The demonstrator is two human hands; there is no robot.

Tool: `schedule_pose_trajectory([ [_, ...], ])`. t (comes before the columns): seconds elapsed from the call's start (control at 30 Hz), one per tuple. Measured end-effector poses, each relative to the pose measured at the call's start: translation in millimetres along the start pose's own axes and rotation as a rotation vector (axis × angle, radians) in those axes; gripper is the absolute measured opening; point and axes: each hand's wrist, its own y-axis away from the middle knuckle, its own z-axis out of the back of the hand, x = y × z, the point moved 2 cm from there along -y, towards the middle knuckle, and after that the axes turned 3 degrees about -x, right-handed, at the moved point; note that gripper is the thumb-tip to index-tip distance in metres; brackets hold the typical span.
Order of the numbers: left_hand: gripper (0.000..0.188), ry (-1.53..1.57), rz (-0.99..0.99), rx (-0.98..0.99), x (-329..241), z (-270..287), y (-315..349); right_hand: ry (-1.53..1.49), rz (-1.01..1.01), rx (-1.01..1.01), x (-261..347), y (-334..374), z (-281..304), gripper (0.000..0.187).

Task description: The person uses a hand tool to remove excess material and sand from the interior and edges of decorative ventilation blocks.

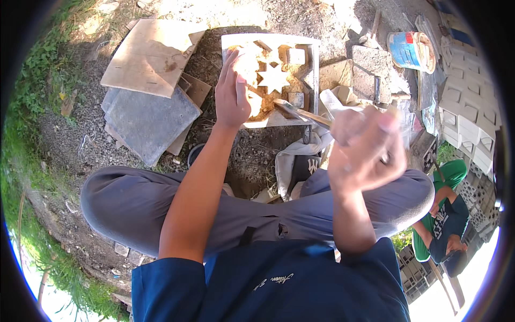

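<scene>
A square pale mould frame lies on the ground in front of me. It holds yellowish, sand-like material, a white star-shaped block in the middle and smaller blocks around it. My left hand lies over the left side of the mould, fingers stretched out and nothing gripped. Blurred by motion, my right hand is closed around a narrow tool with a long, light brown shaft. The tool slants left, its tip at the yellowish fill near the lower middle; its exact kind is unclear.
Plywood and grey square boards lie left of the mould. To the right are a grey slab, a blue bucket and stacked pale blocks. A pale sack lies before my legs. Another person sits at right.
</scene>
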Motion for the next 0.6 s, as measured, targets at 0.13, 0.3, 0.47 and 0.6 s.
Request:
schedule_pose_trajectory([
  [0.13, 0.045, -0.023, -0.048, -0.003, -2, 5, -7, -0.123, 0.009, -0.012, 13, -5, -7, 0.041],
  [0.3, 0.047, -0.009, 0.036, -0.004, -6, 2, -2, 0.018, -0.015, -0.066, 11, 1, -23, 0.044],
  [0.47, 0.047, 0.036, 0.046, 0.023, -5, 3, -3, 0.070, 0.019, -0.066, 3, 3, -29, 0.046],
  [0.6, 0.048, 0.113, 0.105, 0.013, -7, 0, -1, -0.038, 0.016, -0.107, 21, -3, -22, 0.044],
])
